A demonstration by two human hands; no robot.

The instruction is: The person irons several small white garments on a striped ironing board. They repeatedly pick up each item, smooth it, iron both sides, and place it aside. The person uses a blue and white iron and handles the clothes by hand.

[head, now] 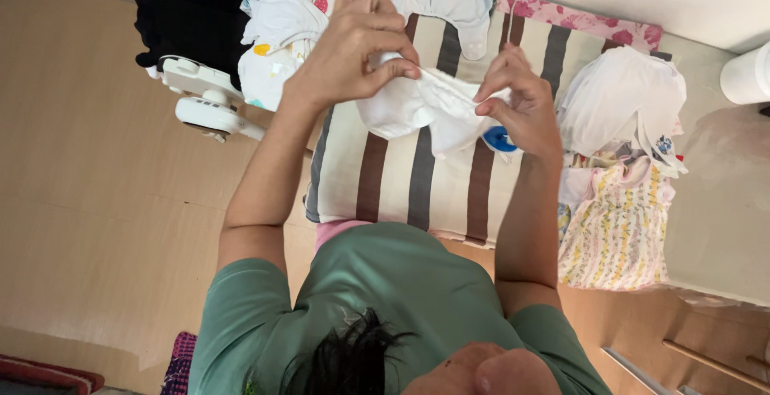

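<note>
Beige flooring (pixel 96 202) runs beneath a brown-and-cream striped cushion (pixel 401 186) that serves as the folding place. I see my left hand (pixel 353 50) pinching one edge of a small white garment (pixel 425 110), fingers closed on the cloth, forefinger raised. My right hand (pixel 517 102) grips the opposite edge, likewise closed. The garment hangs between both hands, above the cushion. A stack of white cloths (pixel 618 98) lies to the right; a white handheld fan (pixel 204 102) rests at left.
</note>
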